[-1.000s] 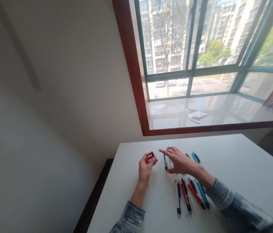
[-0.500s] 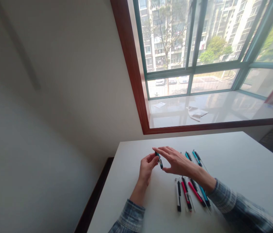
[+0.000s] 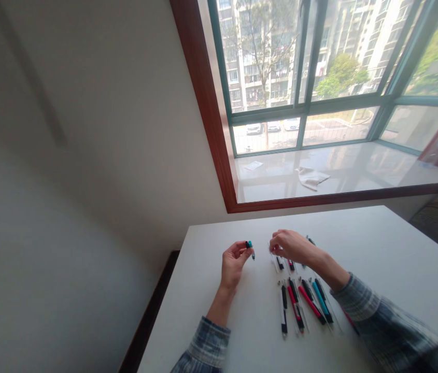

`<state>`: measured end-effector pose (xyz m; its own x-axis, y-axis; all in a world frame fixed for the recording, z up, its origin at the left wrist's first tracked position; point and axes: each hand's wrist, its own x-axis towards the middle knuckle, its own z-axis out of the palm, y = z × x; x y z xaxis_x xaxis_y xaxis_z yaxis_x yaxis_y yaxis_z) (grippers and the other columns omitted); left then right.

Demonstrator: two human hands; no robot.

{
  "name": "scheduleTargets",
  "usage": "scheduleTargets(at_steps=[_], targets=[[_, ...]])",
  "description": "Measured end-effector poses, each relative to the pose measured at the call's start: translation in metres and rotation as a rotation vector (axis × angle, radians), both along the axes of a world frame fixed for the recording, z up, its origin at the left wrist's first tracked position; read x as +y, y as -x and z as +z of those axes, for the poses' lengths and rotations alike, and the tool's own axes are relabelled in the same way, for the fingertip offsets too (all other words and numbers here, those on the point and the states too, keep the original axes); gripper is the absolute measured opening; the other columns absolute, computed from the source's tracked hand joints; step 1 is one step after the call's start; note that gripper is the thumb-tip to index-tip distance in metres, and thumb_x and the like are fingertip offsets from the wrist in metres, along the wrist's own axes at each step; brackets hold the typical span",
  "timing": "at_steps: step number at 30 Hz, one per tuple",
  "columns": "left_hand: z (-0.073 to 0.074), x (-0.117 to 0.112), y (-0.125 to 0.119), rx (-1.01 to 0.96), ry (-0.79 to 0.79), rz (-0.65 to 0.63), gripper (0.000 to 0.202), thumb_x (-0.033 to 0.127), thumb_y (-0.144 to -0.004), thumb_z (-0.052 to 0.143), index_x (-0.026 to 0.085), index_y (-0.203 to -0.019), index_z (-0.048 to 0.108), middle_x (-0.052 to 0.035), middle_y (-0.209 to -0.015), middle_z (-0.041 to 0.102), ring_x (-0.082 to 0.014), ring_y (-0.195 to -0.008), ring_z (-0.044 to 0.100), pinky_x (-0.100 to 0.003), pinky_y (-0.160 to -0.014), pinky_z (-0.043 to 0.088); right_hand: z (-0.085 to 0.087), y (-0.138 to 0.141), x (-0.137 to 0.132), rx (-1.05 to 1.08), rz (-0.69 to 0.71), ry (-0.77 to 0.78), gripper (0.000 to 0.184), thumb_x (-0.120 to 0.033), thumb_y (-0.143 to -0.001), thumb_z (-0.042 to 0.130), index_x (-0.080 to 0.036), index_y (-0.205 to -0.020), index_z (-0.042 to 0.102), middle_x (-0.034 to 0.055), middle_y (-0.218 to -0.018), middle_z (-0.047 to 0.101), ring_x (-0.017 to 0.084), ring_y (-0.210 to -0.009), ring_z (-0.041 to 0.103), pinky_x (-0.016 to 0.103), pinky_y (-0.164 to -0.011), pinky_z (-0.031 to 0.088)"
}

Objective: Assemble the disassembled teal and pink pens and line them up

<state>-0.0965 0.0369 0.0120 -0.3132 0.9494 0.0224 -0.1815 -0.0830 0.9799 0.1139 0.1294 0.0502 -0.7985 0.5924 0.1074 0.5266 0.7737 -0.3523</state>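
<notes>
My left hand (image 3: 232,261) hovers over the white table (image 3: 378,259), pinching a short teal and black pen piece (image 3: 249,245) between thumb and fingertips. To its right, my right hand (image 3: 291,244) is curled in a pinch over the far end of a row of pens (image 3: 304,303). What the right fingers hold is too small to make out. The pens are black, red and teal with clear barrels, lying side by side near the table's middle. Both sleeves are grey plaid.
A red-brown framed bay window sits beyond the table, with a crumpled white cloth (image 3: 312,177) and a paper scrap (image 3: 253,165) on its sill. A white wall is at left. The table's left edge drops to a dark floor strip.
The hands met around a teal pen half a second ago and have parted. The left hand now holds a teal and black piece, and the right hand has drawn back to the pen row.
</notes>
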Motion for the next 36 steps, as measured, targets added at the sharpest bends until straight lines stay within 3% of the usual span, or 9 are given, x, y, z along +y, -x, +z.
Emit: scheduleTargets(at_steps=[7,16,23,27,32,36], targets=[[0.002,0.0,-0.003,0.021,-0.003,0.0,0.03,0.033,-0.068,0.09,0.017,-0.09,0.078,-0.0064,-0.088,0.077,-0.0202,-0.082,0.069,-0.033,-0.081,0.053,-0.011,0.008,-0.004,-0.099,-0.04,0.051,0.012,-0.017,-0.083,0.072,-0.024,-0.087,0.08,0.0059,-0.085,0.076,0.023,-0.082,0.071,0.027,-0.068,0.048],[0.009,0.0,-0.003,0.016,-0.002,0.005,0.029,0.031,-0.067,0.09,0.017,-0.089,0.077,-0.0039,-0.084,0.076,-0.0173,-0.078,0.067,-0.03,-0.077,0.051,-0.004,0.013,-0.011,-0.072,-0.03,0.046,0.014,-0.017,-0.085,0.069,-0.023,-0.091,0.08,0.008,-0.09,0.077,0.025,-0.092,0.071,0.027,-0.072,0.049],[0.009,0.0,-0.004,0.027,0.021,0.005,0.034,0.033,-0.068,0.09,0.016,-0.095,0.079,-0.0068,-0.089,0.077,-0.0189,-0.08,0.068,-0.031,-0.079,0.053,-0.014,0.016,-0.011,-0.046,0.008,0.041,0.014,-0.014,-0.086,0.065,-0.021,-0.088,0.077,0.0084,-0.092,0.075,0.024,-0.094,0.069,0.028,-0.073,0.049],[0.006,-0.001,-0.003,0.044,0.03,-0.001,0.035,0.034,-0.069,0.089,0.016,-0.097,0.079,-0.0075,-0.089,0.077,-0.0193,-0.081,0.068,-0.031,-0.079,0.053,-0.014,0.015,-0.01,0.029,0.039,0.018,0.014,-0.011,-0.086,0.064,-0.018,-0.09,0.075,0.0079,-0.089,0.075,0.024,-0.091,0.067,0.029,-0.076,0.05],[0.002,-0.003,-0.002,0.063,0.04,-0.04,0.035,0.035,-0.07,0.088,0.015,-0.097,0.08,-0.0068,-0.084,0.077,-0.0194,-0.077,0.068,-0.031,-0.076,0.053,-0.004,0.011,-0.008,0.164,0.029,0.101,0.015,-0.011,-0.085,0.064,-0.02,-0.088,0.075,0.0025,-0.081,0.075,0.018,-0.076,0.067,0.026,-0.07,0.048],[0.0,-0.003,-0.003,0.09,0.037,-0.056,0.034,0.036,-0.071,0.087,0.014,-0.096,0.08,-0.0062,-0.081,0.076,-0.0184,-0.074,0.067,-0.031,-0.073,0.053,0.001,0.011,-0.008,0.285,-0.011,0.107,0.028,-0.01,-0.088,0.058,-0.022,-0.107,0.076,0.0033,-0.089,0.074,0.016,-0.076,0.066,0.025,-0.071,0.048]])
